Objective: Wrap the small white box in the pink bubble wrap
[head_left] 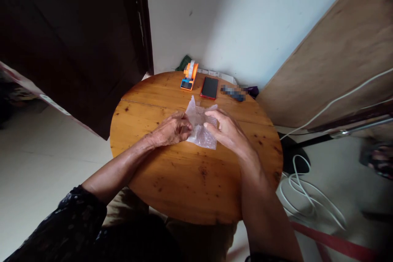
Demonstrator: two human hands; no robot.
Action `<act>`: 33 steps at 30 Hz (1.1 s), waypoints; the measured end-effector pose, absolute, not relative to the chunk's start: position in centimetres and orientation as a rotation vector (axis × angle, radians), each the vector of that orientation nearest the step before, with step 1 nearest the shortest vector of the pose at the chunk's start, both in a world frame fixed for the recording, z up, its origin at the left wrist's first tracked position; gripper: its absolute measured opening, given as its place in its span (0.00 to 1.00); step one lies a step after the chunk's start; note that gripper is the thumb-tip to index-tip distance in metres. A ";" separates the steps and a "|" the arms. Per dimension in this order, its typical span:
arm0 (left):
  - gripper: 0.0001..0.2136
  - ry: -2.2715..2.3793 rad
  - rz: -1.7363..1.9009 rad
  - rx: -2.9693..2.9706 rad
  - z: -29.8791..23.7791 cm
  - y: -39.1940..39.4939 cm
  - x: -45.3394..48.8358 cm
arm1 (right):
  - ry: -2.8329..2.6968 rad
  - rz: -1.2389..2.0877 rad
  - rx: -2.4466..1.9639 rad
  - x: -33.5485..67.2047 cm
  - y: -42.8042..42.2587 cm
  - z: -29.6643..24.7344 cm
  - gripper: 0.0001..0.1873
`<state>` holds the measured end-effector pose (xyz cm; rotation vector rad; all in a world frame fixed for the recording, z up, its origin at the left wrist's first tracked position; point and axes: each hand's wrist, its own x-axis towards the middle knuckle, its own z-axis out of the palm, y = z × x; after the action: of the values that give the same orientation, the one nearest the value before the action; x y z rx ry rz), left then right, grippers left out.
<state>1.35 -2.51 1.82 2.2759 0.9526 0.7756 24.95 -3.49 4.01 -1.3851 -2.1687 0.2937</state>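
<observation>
A crumpled sheet of clear bubble wrap point(204, 137) lies on the round wooden table point(184, 180), one corner sticking up at its far side. At its left edge is my left hand point(173, 129), the fingers curled in and the fingertips closed on the plastic. My right hand point(229, 131) is over the right side of the sheet. Its thumb and fingers are apart, with nothing visible gripped between them. Whether something lies inside the wrap I cannot tell.
Toward the wall stand an orange and blue tape dispenser point(189, 75), a phone-like dark slab with a red edge point(209, 88) and a blurred dark object point(233, 92). White cable point(302, 188) coils on the floor at right. A dark door point(76, 41) is at left.
</observation>
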 end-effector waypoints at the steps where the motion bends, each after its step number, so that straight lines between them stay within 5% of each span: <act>1: 0.04 0.934 0.784 2.321 1.8 -2.5 1.3 | -2.160 0.277 -1.443 25.5 -3.6 4.4 0.10; 3: 0.04 0.897 0.782 2.367 1.8 -2.4 1.2 | -2.167 0.256 -1.586 26.3 -3.9 5.0 0.05; 10: 0.06 0.836 0.786 2.395 1.4 -2.3 1.4 | -2.170 0.659 -2.017 27.3 -4.2 5.7 0.20; 22: 0.08 0.792 0.842 2.394 0.0 -1.6 2.1 | -1.637 1.208 -1.812 26.5 -4.4 3.9 0.23; 33: 0.09 0.771 0.939 2.488 -0.9 -1.5 2.3 | -1.454 0.761 -1.832 25.0 -4.8 -1.6 0.30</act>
<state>2.34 -1.48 -0.87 2.4883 0.7707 0.9394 25.00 -4.81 -1.65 -1.8320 -1.4542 0.7608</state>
